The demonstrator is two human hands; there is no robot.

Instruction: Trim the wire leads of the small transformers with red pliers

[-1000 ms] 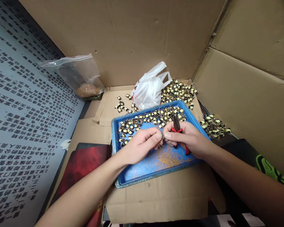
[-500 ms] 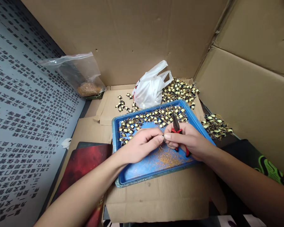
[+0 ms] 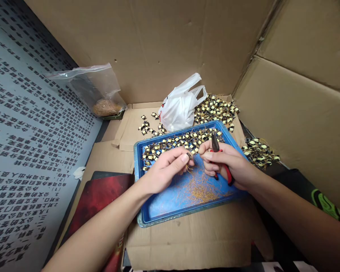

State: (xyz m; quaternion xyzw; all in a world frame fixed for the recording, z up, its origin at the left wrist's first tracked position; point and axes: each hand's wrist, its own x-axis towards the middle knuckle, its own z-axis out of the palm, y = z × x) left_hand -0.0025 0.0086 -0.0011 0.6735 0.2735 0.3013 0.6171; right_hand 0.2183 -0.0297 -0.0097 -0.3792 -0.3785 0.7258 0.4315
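Observation:
Above the blue tray (image 3: 170, 221), my left hand (image 3: 171, 166) pinches a small dark coil component (image 3: 190, 156) with thin copper-coloured wires hanging from it. My right hand (image 3: 226, 162) is closed around red-handled pliers (image 3: 215, 142), whose dark jaws point up and away from me. Its thumb and forefinger are pressed together a short way right of the component; anything between them is too small to make out. In the tray's far half lie many yellow-and-black coil components (image 3: 170, 143). Loose copper-coloured wire clippings (image 3: 202, 189) are heaped in its near right part.
Behind the tray stand a white plastic bag (image 3: 178, 107) and a pile of similar components (image 3: 217, 109). Another pile (image 3: 259, 151) lies right. A clear bag of wire bits (image 3: 106, 107) sits back left, a red mat (image 3: 102, 204) at left. Cardboard walls (image 3: 158, 49) enclose the back and right.
My hands have moved apart. The right hand, with the pliers, has shifted right, and the left slightly left, so the component in its fingertips now shows.

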